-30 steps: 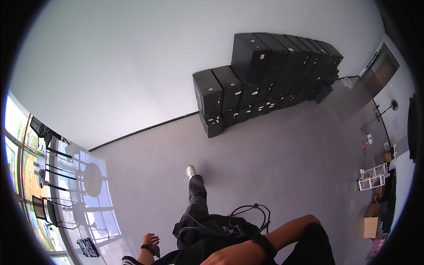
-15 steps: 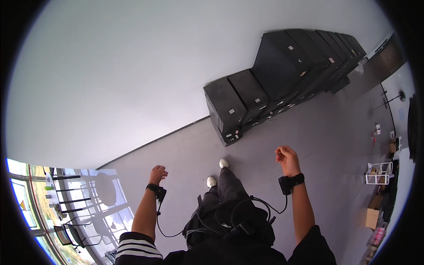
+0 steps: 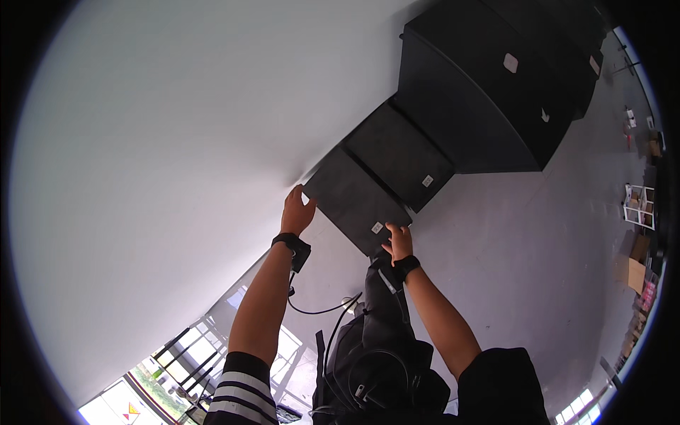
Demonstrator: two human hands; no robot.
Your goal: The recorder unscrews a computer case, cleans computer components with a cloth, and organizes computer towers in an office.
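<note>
L hand [image 3: 295, 212] & R hand [image 3: 401, 243] at opp. edges of blk box [image 3: 354, 193] — fingers apart — floor [image 3: 489, 262] stretches R.

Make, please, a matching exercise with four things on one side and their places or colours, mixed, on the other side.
Things:
1. left hand
2. right hand
3. left sleeve
4. carton

Places or colours:
A. brown, near the picture's right edge
B. beside the white label on the nearest black box
C. black with white stripes
D. at that box's corner by the wall

Pairs: 1-D, 2-B, 3-C, 4-A
</note>
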